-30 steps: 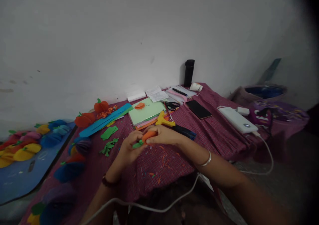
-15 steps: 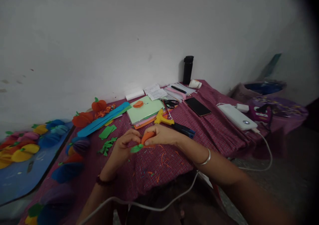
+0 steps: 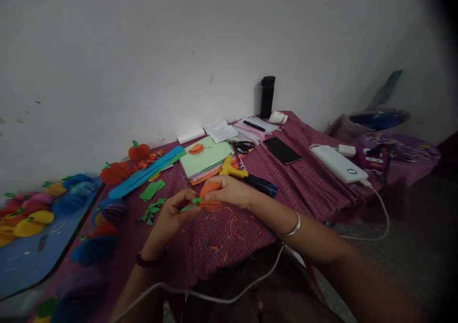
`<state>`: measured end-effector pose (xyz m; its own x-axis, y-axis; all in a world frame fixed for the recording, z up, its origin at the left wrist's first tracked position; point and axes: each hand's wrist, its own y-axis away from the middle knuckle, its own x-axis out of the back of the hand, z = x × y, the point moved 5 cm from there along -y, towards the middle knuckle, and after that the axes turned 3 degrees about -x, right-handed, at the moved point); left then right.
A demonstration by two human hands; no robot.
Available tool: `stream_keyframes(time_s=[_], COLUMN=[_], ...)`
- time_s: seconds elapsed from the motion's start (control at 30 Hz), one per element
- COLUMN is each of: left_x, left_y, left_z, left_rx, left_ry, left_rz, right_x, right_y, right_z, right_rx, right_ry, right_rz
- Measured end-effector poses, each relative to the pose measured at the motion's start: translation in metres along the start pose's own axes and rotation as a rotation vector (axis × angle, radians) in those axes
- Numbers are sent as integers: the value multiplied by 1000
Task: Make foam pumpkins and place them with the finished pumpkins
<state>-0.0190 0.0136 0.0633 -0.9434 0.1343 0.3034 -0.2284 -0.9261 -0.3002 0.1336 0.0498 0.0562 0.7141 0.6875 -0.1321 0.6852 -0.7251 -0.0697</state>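
Observation:
Over the near part of the table, my right hand [image 3: 231, 192] is closed on a small orange paper pumpkin [image 3: 211, 188], whose folded layers show under the fingers. My left hand [image 3: 176, 213] pinches a green paper leaf [image 3: 186, 208] against the pumpkin's left end, where another bit of green shows. The fingertips partly hide the spot where green and orange meet. Just beyond my right hand lies a yellow and black glue gun [image 3: 234, 169]. Left of my left hand are green paper cutouts [image 3: 152, 211] and green paper rectangles [image 3: 152, 190].
Paper sheets [image 3: 214, 156] bear an orange paper piece [image 3: 196, 149], with black scissors [image 3: 243, 146] beside them. Farther right are a phone [image 3: 282, 150], a white power bank [image 3: 338, 164] and a black bottle [image 3: 267, 97]. Finished paper pumpkins [image 3: 35, 223] crowd the left. A white cable [image 3: 229, 300] crosses in front.
My left hand's fingers have come closer around the green leaf, covering more of it. The orange pumpkin has turned slightly in my right hand. The whole view has shifted a little.

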Motion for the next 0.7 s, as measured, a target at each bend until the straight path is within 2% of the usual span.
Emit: stream_keyframes(time_s=[0.17, 0.3, 0.47, 0.57, 0.7], left_x=[-13, -23, -23, -25, -23], left_y=[0, -3, -3, -1, 1], left_z=[-9, -17, -29, -29, -32], left_rx=[184, 291, 318, 334, 292], left_ry=[191, 189, 196, 247, 397], left_rz=[11, -9, 200, 263, 365], right_x=[5, 6, 10, 12, 5], right_y=[-3, -4, -5, -7, -11], right_z=[1, -1, -1, 3, 9], right_rx=[24, 51, 86, 73, 22], right_ry=[27, 149, 240, 103, -243], right_rz=[169, 233, 301, 305, 167])
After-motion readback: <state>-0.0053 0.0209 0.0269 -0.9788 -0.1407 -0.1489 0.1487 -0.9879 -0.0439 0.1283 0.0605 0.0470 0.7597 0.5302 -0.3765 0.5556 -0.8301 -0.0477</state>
